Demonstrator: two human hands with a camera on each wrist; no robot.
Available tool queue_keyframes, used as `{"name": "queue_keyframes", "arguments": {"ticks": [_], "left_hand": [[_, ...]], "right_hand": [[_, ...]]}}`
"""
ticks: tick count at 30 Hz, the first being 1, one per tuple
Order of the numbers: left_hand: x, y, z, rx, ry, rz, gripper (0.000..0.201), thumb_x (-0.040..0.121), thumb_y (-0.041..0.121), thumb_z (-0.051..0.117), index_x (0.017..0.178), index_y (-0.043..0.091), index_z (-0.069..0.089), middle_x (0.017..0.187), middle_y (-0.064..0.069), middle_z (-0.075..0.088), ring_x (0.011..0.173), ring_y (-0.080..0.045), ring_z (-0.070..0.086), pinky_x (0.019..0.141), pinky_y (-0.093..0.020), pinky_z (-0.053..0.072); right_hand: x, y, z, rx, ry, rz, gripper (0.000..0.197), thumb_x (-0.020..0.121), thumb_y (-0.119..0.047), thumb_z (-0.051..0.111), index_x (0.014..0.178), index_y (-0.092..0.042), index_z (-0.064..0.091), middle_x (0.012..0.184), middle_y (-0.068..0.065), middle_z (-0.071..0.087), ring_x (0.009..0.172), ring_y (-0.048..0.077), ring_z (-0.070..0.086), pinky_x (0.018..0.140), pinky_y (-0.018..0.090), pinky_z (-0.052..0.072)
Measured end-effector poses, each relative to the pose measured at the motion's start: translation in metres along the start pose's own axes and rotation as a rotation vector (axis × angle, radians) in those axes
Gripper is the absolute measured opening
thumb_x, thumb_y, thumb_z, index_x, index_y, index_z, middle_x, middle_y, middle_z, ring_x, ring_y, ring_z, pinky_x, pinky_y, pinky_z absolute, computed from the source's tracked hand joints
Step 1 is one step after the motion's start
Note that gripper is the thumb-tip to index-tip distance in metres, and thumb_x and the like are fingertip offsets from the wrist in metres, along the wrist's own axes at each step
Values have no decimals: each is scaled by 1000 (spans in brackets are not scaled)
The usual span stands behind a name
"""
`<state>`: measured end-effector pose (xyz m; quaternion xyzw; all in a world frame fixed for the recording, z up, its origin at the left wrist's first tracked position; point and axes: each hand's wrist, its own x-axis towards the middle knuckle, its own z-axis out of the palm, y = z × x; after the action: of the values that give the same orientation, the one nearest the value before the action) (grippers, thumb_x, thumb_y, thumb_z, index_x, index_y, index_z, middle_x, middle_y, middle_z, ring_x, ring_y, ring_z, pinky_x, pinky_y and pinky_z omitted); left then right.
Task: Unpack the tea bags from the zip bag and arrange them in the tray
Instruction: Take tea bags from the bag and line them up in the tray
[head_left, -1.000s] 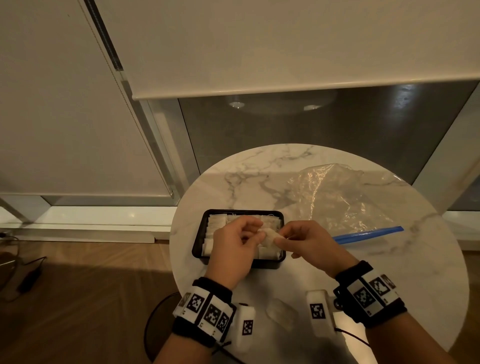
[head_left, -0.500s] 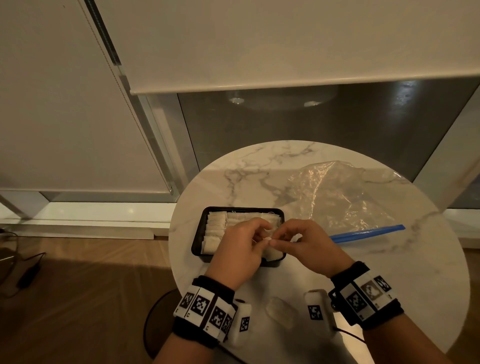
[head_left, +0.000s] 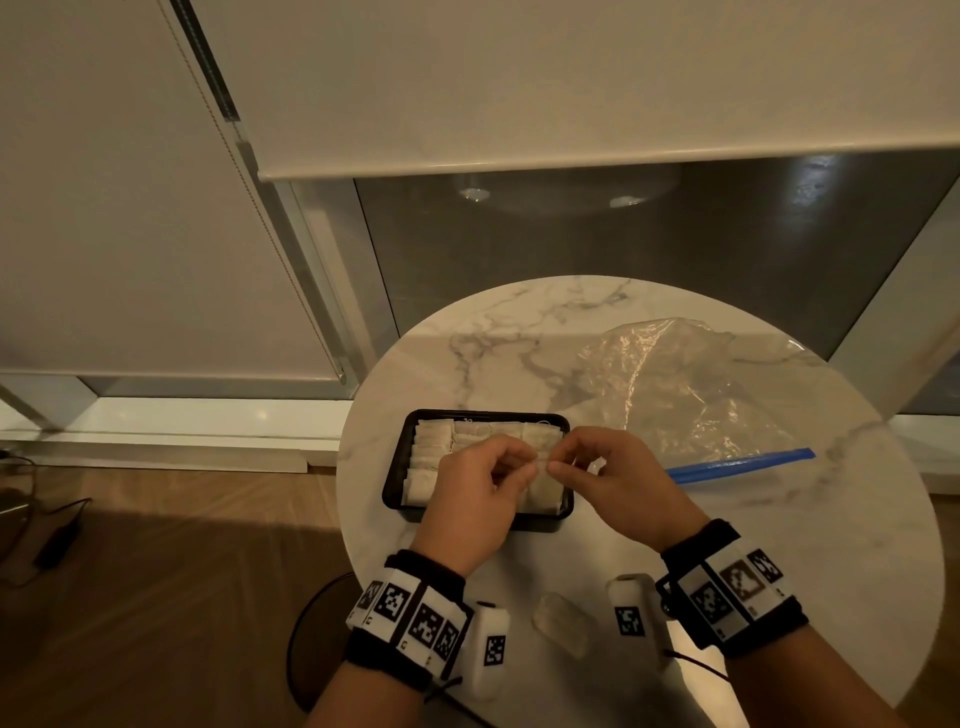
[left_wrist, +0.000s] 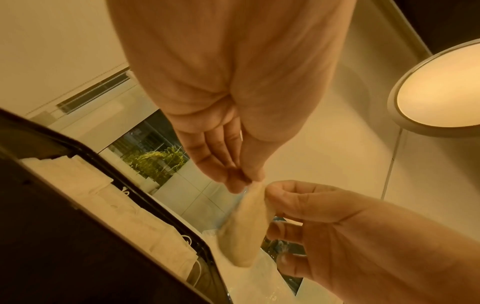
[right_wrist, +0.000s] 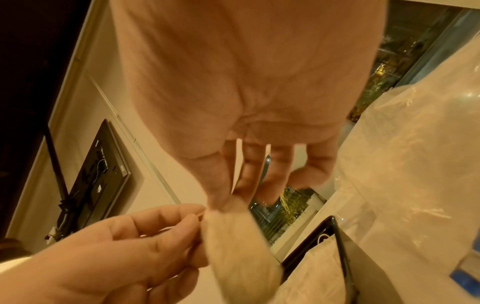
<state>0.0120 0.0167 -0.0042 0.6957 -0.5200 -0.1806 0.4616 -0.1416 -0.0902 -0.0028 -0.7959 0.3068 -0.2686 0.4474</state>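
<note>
**A:** Black tray (head_left: 394, 483) is nearly full of pale tea bags (head_left: 434, 446), and both hands are up over its near right corner with one more between them!

**B:** Left hand (head_left: 475, 506) pinches the top edge of that bag (left_wrist: 245, 228), thumb against fingertips. Right hand (head_left: 621, 486) pinches the same top edge from the other side, with its outer fingers loosely spread.

**A:** So where does the bag sit, relative to the tray?

**B:** Just above it, clear of the rows. Its long axis hangs straight down from the two pinches, the bottom end pointing at the tray.

**A:** And the zip bag (head_left: 691, 395)?

**B:** Lying crumpled to the right of the tray, blue strip toward the person. I can't tell whether anything is left inside.

**A:** Which hand finishes it?

**B:** My guess is either could. Both are equally close, and the move is a short drop straight down into the near right corner.
</note>
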Motion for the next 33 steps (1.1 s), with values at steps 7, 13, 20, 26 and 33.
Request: {"name": "queue_keyframes", "arguments": {"ticks": [7,13,20,26,33], "left_hand": [[0,-9,0,-122,36,-98,28,96,40,62,123,32,63,116,16,66,104,6,60,85,-11,49],[0,-25,8,-213,-198,-113,29,93,53,59,94,28,74,86,12,71,82,-6,64,76,-33,52],[-5,-29,16,-219,-198,-143,40,88,50,63,86,11,72,80,-16,69,69,-30,61,69,-45,53],[-3,-32,17,-215,-132,-150,35,92,36,65,72,7,63,64,-14,56,60,-14,49,58,-39,44],[-1,-36,11,-258,-45,-254,21,85,5,76,104,14,73,96,2,76,90,-11,72,81,-20,57]], "right_hand": [[5,-3,4,-69,146,16,12,82,-21,78,77,-29,71,89,-9,59,84,-3,50,75,10,37],[5,-9,13,102,-17,63,5,82,-8,75,79,-12,73,79,-2,61,63,-1,47,62,13,44],[9,-1,15,39,60,79,9,89,-4,65,81,-9,65,79,-4,58,67,0,48,65,9,42],[11,-4,15,147,-14,71,6,91,-11,67,91,-16,70,84,-2,67,74,6,57,71,19,48],[23,9,22,185,21,133,8,92,-8,66,86,-10,72,75,6,71,67,11,63,66,25,54]]}}
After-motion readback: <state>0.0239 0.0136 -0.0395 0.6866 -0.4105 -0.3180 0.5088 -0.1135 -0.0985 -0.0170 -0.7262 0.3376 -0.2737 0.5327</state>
